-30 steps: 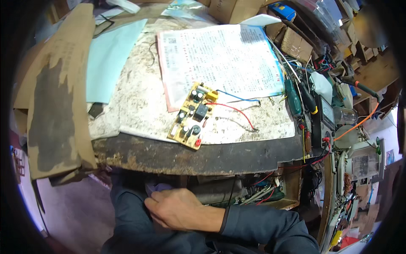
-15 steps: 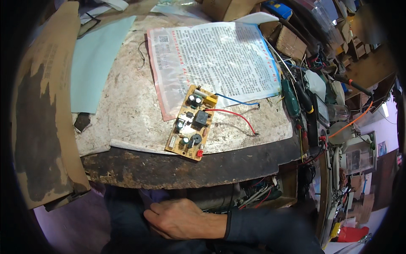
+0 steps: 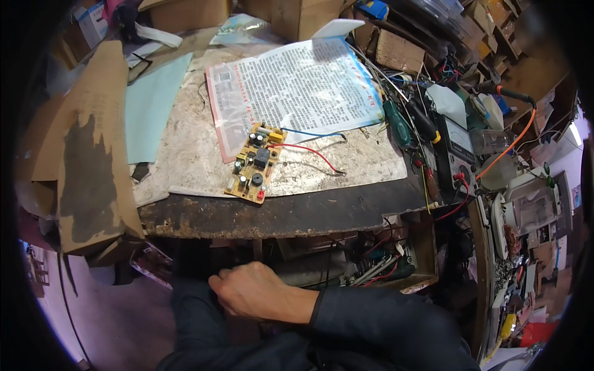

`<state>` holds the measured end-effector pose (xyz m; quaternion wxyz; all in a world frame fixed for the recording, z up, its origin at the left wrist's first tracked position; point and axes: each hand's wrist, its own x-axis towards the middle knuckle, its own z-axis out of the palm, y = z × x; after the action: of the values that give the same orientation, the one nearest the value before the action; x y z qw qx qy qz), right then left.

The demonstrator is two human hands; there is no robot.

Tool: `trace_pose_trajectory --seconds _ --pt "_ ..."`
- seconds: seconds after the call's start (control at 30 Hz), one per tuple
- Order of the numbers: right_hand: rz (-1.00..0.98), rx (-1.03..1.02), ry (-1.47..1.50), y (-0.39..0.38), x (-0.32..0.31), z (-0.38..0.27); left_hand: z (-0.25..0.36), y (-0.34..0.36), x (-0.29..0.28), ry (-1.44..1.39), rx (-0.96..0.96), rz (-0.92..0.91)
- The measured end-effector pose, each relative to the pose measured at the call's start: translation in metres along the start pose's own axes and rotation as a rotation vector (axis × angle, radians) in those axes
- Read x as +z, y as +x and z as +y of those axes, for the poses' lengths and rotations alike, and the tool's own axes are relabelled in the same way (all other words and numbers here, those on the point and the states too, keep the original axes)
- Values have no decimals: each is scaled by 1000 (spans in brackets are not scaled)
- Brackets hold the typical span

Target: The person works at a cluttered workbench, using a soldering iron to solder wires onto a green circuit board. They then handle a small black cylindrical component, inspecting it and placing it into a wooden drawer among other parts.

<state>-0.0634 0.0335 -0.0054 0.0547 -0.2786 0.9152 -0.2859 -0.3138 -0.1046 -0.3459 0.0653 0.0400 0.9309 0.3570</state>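
My right hand (image 3: 257, 289) rests low over my lap, below the bench edge, fingers curled; whatever is inside them is hidden. I cannot see my left hand. On the grimy white sheet (image 3: 315, 179) above lies a tan circuit board (image 3: 250, 173) with capacitors, a black relay, a yellow component and loose red (image 3: 312, 151) and blue (image 3: 309, 133) wires. The board's upper part overlaps a printed pink-and-blue-edged paper (image 3: 291, 80).
Cardboard (image 3: 96, 154) and light blue paper (image 3: 151, 111) lie at left. Screwdrivers (image 3: 396, 123), a meter (image 3: 458, 142) and an orange-cabled probe (image 3: 507, 93) crowd the right. A cluttered drawer (image 3: 421, 260) sits below the bench; cardboard boxes (image 3: 294, 15) stand at the back.
The camera's view has shifted, so the bench and board appear higher and farther left. My right hand keeps its curled pose low in the picture; the board's layout is unchanged.
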Motion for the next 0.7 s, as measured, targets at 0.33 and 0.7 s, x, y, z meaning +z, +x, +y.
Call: trace_pose_trajectory --seconds 0.33,0.7 --pt "136 -28 -11 -5 8 1 36 -186 -49 -823 48 286" --pt "232 -72 -141 -7 8 -6 291 -290 -259 -55 644 731"
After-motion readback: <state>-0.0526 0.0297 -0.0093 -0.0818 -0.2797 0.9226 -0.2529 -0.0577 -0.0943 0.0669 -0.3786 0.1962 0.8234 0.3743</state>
